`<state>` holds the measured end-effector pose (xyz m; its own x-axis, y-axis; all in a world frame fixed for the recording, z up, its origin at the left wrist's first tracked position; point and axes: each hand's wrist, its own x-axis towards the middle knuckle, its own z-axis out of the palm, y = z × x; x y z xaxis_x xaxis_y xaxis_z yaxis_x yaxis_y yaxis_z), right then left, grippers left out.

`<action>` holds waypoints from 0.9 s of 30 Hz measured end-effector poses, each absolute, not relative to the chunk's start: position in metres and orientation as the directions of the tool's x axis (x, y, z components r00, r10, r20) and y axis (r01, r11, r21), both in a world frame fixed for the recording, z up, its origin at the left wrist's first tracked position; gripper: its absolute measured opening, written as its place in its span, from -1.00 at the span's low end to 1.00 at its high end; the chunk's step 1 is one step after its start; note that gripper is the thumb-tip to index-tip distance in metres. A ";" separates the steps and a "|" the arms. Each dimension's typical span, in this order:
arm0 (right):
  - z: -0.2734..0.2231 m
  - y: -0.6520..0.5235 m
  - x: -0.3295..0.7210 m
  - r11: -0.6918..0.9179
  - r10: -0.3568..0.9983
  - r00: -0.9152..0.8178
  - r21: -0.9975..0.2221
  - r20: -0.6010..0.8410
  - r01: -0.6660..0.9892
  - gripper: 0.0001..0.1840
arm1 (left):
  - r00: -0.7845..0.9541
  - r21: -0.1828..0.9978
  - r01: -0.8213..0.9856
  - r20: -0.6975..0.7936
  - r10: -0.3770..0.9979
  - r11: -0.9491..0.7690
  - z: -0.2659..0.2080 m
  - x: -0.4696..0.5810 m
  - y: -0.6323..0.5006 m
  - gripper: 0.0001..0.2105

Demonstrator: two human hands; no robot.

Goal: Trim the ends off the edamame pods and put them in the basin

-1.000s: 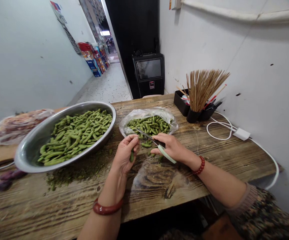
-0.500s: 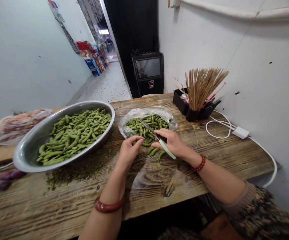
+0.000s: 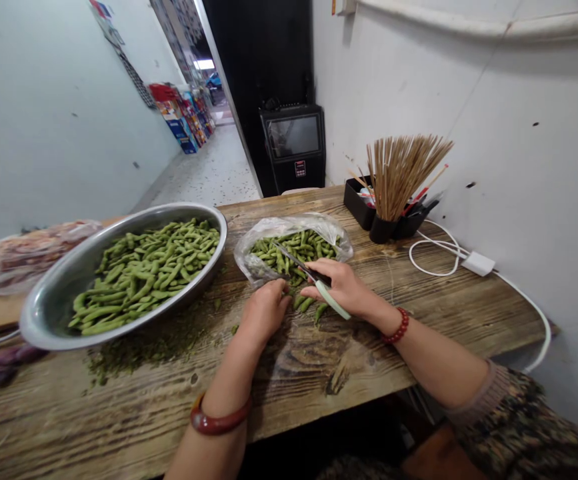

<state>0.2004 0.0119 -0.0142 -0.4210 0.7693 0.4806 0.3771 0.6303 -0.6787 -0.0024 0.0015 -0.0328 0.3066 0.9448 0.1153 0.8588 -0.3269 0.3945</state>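
Note:
My right hand (image 3: 341,287) is closed around scissors (image 3: 329,298) with pale green handles, their blades pointing up and left over the bag. My left hand (image 3: 267,308) is at the near edge of the clear plastic bag (image 3: 259,229), fingers curled down; what they pinch, if anything, is hidden. Green soybean pods (image 3: 296,245) fill the bag, and a few loose pods (image 3: 305,303) lie on the wood under the scissors. To the left, a large metal basin (image 3: 51,313) holds a heap of green pods (image 3: 156,267).
Trimmings (image 3: 133,357) are scattered on the wooden table (image 3: 119,420) before the basin. Purple items (image 3: 1,370) and a bag of pinkish food (image 3: 39,250) lie far left. Bamboo skewers (image 3: 403,177) stand in a black holder (image 3: 359,203) at back right, near a white cable (image 3: 523,293).
My left hand has shifted slightly right and down, turning its back towards me, with its fingers curled under. My right hand still holds the scissors in nearly the same place.

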 end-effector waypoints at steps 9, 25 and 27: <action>-0.015 0.012 0.201 0.628 0.770 -0.428 -0.680 0.473 0.379 -0.60 | 0.220 0.557 0.759 0.268 0.938 -0.337 -0.032 -0.004 0.004 -0.95; -0.017 0.012 0.202 0.657 0.730 -0.539 -0.651 0.420 0.381 -0.46 | -0.120 0.978 -0.138 -0.174 0.977 0.157 -0.008 -0.001 -0.003 -0.66; -0.017 0.011 0.202 0.665 0.719 -0.564 -0.638 0.406 0.387 -0.43 | -0.108 0.984 -0.109 -0.155 0.982 0.144 -0.008 -0.002 -0.003 -0.69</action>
<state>0.2018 0.0113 -0.0170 -0.5645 0.7186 0.4061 0.3874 0.6651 -0.6384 -0.0018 -0.0030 -0.0085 -0.1081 0.9820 -0.1552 -0.1085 0.1436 0.9837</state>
